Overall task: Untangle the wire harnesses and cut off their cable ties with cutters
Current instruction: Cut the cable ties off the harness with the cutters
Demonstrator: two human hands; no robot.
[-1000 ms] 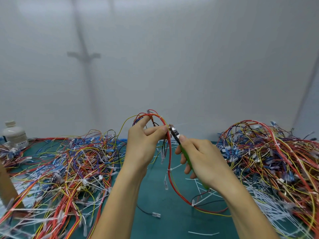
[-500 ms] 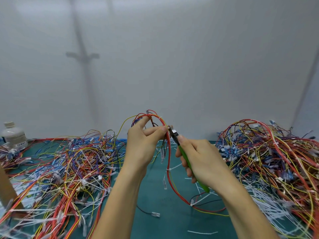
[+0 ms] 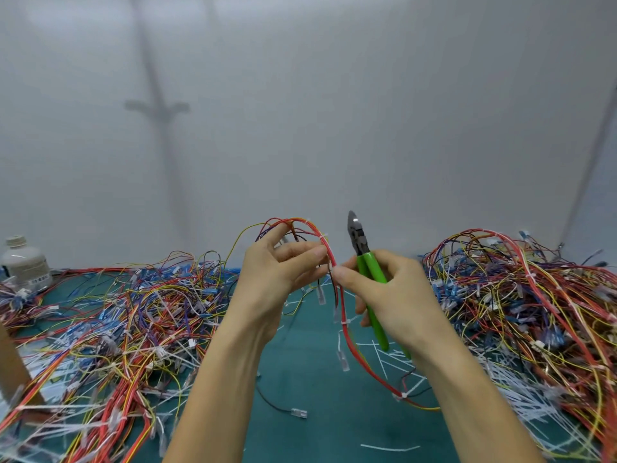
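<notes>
Both hands [image 3: 337, 279] pinch a red harness [image 3: 347, 332]; right holds cutters [image 3: 362, 250].

a workshop bench for wiring work. a green mat [image 3: 310, 412] covers the table. on it lie a left heap [image 3: 133, 312] and a right heap [image 3: 534, 295] of tangled, coloured wire harnesses, many ending in small connectors. cut white cable ties [image 3: 521, 389] litter the mat beside the right heap. green-handled cutters [image 3: 370, 272] are held up over it. a white labelled bottle [image 3: 23, 262] stands at the far left, and a plain pale wall [image 3: 334, 111] closes the back.
</notes>
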